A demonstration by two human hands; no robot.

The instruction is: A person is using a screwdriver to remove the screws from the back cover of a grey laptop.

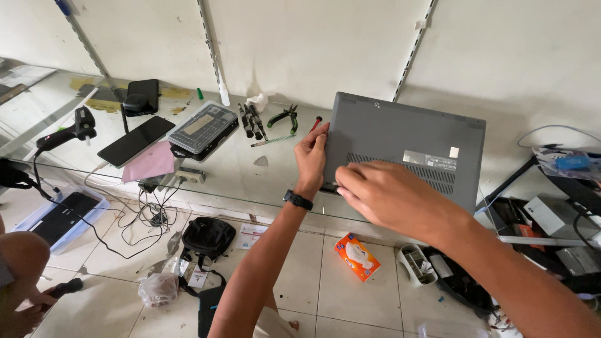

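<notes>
A grey laptop [407, 141] lies upside down on a glass counter [250, 178], its vented base facing up. My left hand [311, 159], with a black watch at the wrist, grips the laptop's left edge with its fingers curled on it. My right hand [382, 194] rests on the near left corner of the base, fingertips pinched together at the edge; what it pinches is hidden.
Pliers [285, 117], several screwdrivers [250, 122], a clear parts box [203, 128] and a white pick [261, 161] lie left of the laptop. Two dark phones [134, 141] and a pink sheet [150, 163] sit further left. An orange box [358, 256], black bag [206, 238] and cables lie on the tiled floor.
</notes>
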